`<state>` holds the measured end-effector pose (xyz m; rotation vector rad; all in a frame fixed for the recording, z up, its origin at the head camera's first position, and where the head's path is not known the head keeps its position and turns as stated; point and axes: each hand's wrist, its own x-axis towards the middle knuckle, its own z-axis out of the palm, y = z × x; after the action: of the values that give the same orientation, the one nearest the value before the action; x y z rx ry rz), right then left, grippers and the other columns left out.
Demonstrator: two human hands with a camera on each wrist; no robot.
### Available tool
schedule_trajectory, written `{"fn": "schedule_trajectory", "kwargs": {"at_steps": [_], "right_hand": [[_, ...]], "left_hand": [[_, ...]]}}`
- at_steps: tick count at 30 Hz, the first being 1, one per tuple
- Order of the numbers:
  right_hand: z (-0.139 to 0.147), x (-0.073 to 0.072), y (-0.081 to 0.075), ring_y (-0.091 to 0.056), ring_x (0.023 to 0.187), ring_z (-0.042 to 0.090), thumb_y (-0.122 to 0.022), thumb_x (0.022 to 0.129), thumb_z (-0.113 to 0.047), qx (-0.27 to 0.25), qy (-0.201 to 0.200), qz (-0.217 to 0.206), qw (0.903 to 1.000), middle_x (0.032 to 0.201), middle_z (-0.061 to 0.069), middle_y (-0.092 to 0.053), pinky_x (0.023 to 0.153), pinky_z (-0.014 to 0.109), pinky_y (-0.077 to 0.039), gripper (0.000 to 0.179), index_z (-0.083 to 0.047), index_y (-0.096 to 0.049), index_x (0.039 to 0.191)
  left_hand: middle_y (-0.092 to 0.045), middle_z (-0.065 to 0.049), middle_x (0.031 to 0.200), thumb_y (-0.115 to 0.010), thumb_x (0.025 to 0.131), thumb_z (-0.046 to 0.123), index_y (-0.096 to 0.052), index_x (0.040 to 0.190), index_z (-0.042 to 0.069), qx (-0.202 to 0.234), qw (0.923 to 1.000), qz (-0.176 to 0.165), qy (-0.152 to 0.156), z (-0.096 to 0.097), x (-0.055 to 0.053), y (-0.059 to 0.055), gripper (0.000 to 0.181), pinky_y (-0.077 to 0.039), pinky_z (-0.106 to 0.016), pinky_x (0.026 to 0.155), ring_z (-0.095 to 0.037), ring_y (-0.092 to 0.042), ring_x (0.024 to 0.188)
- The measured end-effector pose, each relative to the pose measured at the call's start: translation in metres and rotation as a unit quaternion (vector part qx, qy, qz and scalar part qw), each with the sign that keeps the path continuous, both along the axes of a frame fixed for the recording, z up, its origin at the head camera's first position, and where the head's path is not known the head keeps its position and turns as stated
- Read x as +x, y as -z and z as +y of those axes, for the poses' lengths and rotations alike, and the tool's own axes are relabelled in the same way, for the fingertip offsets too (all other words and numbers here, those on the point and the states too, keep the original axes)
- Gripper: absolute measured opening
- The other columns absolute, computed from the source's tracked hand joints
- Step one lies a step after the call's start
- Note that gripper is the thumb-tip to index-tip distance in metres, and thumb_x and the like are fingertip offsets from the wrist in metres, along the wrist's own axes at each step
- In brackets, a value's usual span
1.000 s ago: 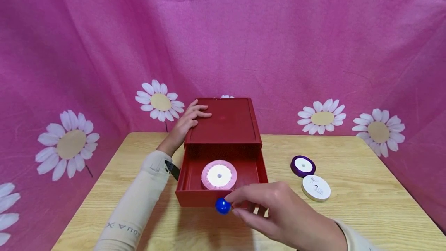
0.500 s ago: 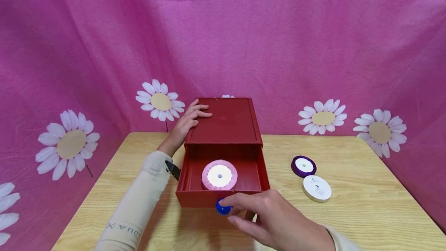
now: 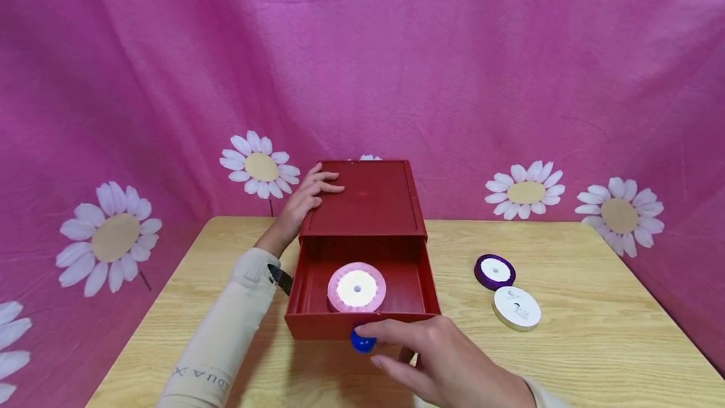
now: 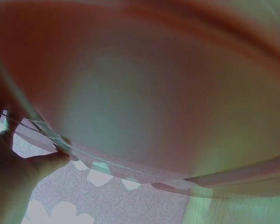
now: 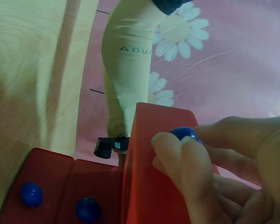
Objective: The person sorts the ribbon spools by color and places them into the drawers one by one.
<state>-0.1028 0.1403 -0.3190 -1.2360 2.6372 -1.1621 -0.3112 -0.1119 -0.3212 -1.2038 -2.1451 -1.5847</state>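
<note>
A red drawer unit [image 3: 368, 200] stands at the middle of the table, its top drawer [image 3: 317, 327] pulled out towards me. Inside that drawer lies a pink ribbon spool [image 3: 357, 277] with a white face. My left hand [image 3: 299, 208] rests on the unit's top left edge, fingers extended; the left wrist view shows its thumb [image 4: 51, 163] against the side. With thumb and fingers, my right hand [image 3: 447, 357] holds the drawer's blue round knob [image 3: 362, 341]. From the right wrist, the fingers partly cover this knob [image 5: 183, 132].
Below the pulled-out drawer, two shut drawer fronts carry blue knobs, a lower knob [image 5: 31, 194] and a middle knob [image 5: 88, 210]. To the right, a purple ribbon spool [image 3: 494, 271] and a white ribbon spool [image 3: 517, 308] lie on the wooden table [image 3: 595, 307]. A pink flowered cloth [image 3: 453, 80] hangs behind.
My right hand has shifted slightly left, its index finger moving from beside the knob onto it. The left hand, drawer and spools hold their places.
</note>
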Motion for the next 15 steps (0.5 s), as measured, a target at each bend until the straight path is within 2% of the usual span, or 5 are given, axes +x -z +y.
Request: {"fn": "schedule_trajectory", "kwargs": {"at_steps": [1,5,15], "right_hand": [[-0.001,0.000,0.001,-0.059,0.103,0.009,-0.056,0.094,-0.043,-0.001,0.003,0.003,1.0000,0.118,-0.014,-0.062,0.082,0.025,-0.053,0.033,-0.034,-0.060,0.126],[-0.004,-0.001,0.007,-0.058,0.106,0.011,-0.058,0.093,-0.040,-0.015,0.008,0.023,0.9996,0.121,-0.013,-0.061,0.083,0.026,-0.053,0.034,-0.032,-0.061,0.127],[-0.010,-0.002,0.017,-0.061,0.085,0.000,-0.063,0.092,-0.033,-0.060,0.027,0.033,0.9973,0.105,-0.013,-0.067,0.076,0.024,-0.054,0.031,-0.027,-0.064,0.123]], "left_hand": [[-0.038,-0.035,0.139,-0.032,0.085,-0.007,-0.057,0.116,-0.019,-0.002,1.0000,-0.003,-0.001,0.000,0.004,-0.004,0.042,0.001,-0.051,0.115,-0.044,-0.003,0.144],[-0.039,-0.034,0.139,-0.032,0.085,-0.008,-0.058,0.116,-0.018,-0.003,1.0000,-0.002,-0.002,-0.001,0.004,-0.004,0.041,0.001,-0.051,0.115,-0.043,-0.004,0.145],[-0.039,-0.034,0.139,-0.032,0.085,-0.007,-0.057,0.116,-0.018,-0.009,0.9999,-0.003,-0.005,-0.001,0.005,-0.003,0.041,0.001,-0.052,0.115,-0.044,-0.003,0.144]]}}
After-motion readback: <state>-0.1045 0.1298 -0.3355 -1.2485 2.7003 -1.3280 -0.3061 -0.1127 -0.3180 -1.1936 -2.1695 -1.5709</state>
